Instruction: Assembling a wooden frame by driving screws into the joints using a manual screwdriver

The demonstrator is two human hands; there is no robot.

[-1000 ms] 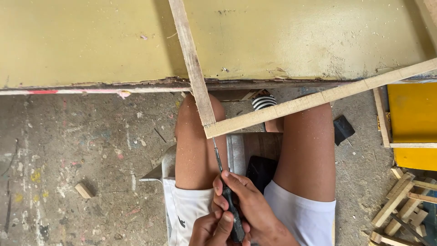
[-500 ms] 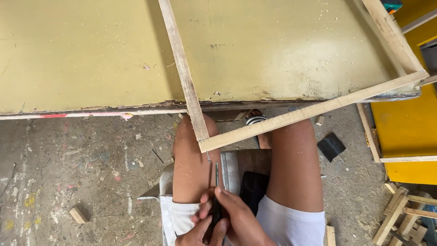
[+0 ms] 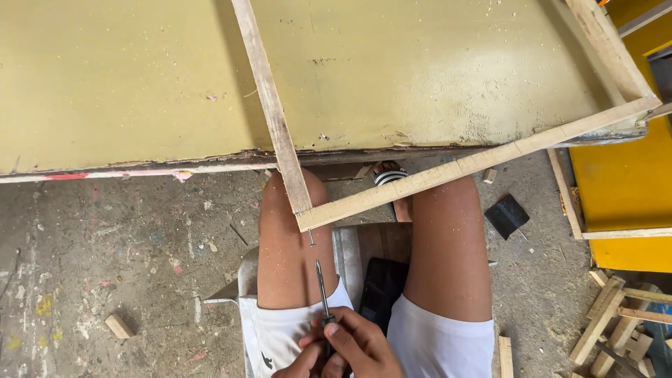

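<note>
A wooden frame (image 3: pixel 420 183) of thin slats rests on a yellow-green board (image 3: pixel 126 84), and its corner hangs over my bare knees. A small screw (image 3: pixel 311 238) sticks out just below that corner. Both hands hold a thin screwdriver (image 3: pixel 320 287) at the bottom edge of the view. My right hand (image 3: pixel 360 346) wraps the handle from the right, and my left hand (image 3: pixel 302 360) grips it from the left, partly cut off. The screwdriver's tip points up at the screw, a short gap below it.
I sit on a metal stool (image 3: pixel 350 248) with a black phone (image 3: pixel 381 290) between my thighs. A yellow panel (image 3: pixel 623 189) stands at the right, wood offcuts (image 3: pixel 616 322) lie at the lower right, a small block (image 3: pixel 117 325) at the left, and a black scrap (image 3: pixel 507 215) on the concrete floor.
My hands and the screwdriver have dropped lower in view, and the tip has drawn back from the frame corner. The view has shifted so more of the frame's right side shows.
</note>
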